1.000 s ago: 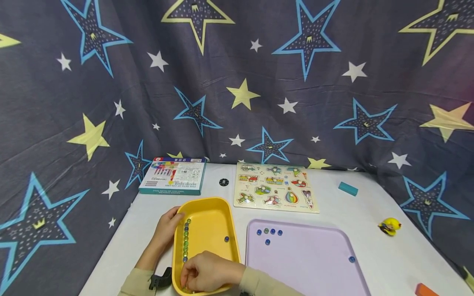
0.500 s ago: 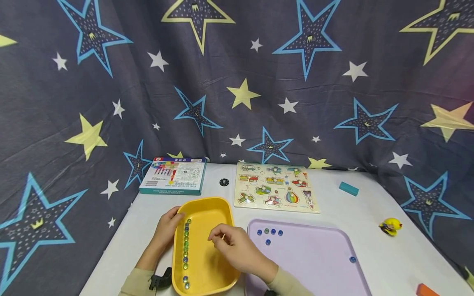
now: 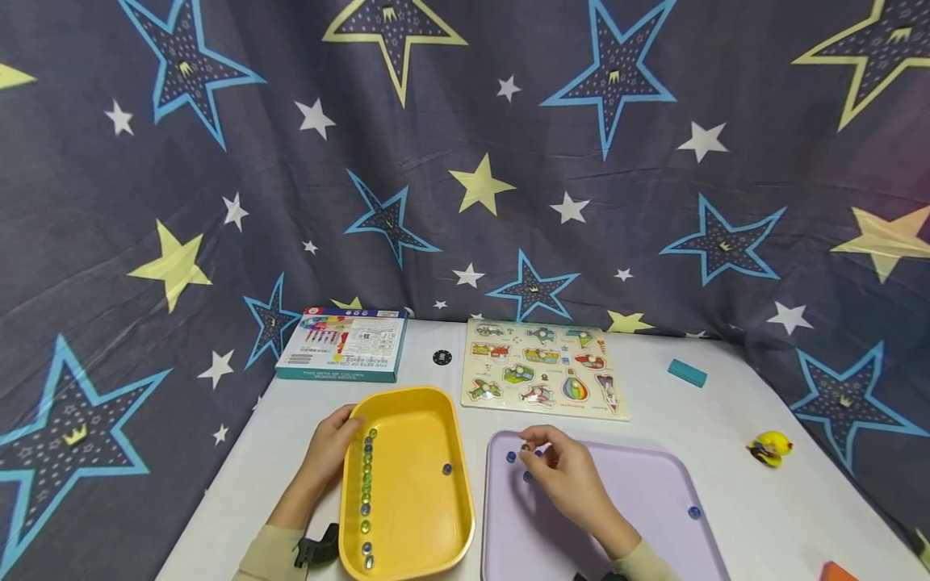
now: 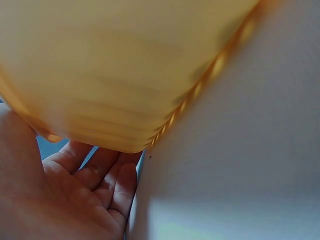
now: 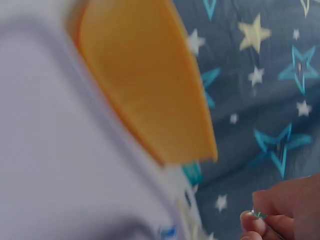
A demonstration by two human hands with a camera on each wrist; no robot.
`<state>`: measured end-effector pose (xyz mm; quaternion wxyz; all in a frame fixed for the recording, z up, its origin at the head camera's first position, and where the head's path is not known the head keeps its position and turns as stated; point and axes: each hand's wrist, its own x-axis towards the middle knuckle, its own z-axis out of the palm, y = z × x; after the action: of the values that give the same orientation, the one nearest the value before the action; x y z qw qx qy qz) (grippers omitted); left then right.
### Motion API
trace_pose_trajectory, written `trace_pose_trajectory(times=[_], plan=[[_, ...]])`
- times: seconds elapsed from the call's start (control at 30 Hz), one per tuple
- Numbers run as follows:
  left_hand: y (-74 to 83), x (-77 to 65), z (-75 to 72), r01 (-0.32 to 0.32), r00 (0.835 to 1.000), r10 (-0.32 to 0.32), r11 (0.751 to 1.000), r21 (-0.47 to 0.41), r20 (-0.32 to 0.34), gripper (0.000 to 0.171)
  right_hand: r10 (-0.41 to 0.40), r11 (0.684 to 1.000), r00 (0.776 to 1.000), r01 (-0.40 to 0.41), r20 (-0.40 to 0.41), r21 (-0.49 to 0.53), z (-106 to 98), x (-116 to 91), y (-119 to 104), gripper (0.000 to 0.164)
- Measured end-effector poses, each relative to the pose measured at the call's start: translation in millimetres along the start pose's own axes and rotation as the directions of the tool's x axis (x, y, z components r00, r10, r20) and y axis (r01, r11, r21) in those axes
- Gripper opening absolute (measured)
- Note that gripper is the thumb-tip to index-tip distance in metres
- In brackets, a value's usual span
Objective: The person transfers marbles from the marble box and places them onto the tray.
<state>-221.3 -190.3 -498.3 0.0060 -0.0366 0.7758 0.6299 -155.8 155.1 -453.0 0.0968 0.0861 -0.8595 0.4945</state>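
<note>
One bead (image 3: 525,446) is pinched in the right hand (image 3: 570,476) over the purple tray (image 3: 654,484); best lifted straight, left hand (image 3: 330,452) gripping the yellow tray (image 3: 414,420) beside it.

I'm at a child's play corner, a set-up activity spot rather than a kitchen or workshop. Behind the white counter (image 3: 654,403) a dark cloth (image 3: 465,161) printed with yellow, white and blue stars hangs as a backdrop. On the counter lies a wooden peg puzzle (image 3: 543,367) of vehicles; left of the puzzle a boxed bead set (image 3: 343,344), right of it a teal block (image 3: 686,373) and a small yellow toy (image 3: 770,446).
</note>
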Motion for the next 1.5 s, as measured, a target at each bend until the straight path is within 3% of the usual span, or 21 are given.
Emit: trace_pose_trajectory(times=[0.17, 0.4, 0.73, 1.5], plan=[[0.8, 1.0, -0.6, 0.005, 1.000, -0.005, 1.000, -0.004, 0.000, 0.031, 0.036, 0.989, 0.997, -0.045, -0.063, -0.139, -12.5, -7.3, 27.9, 0.019], [1.6, -0.6, -0.5, 0.020, 1.000, -0.020, 1.000, -0.019, 0.002, 0.033, 0.109, 0.972, 0.994, -0.112, -0.026, -0.205, -12.2, -13.9, 44.2, 0.019], [4.8, -1.7, 1.3, 0.004, 1.000, -0.004, 1.000, 0.010, -0.004, 0.032, 0.046, 0.959, 0.998, -0.053, -0.031, -0.280, -8.5, -17.6, 49.5, 0.018], [3.9, -2.3, 0.6, 0.024, 1.000, -0.023, 0.999, 0.038, -0.012, 0.032, 0.030, 0.961, 1.000, -0.031, -0.008, -0.275, -8.5, -17.6, 49.4, 0.021]])
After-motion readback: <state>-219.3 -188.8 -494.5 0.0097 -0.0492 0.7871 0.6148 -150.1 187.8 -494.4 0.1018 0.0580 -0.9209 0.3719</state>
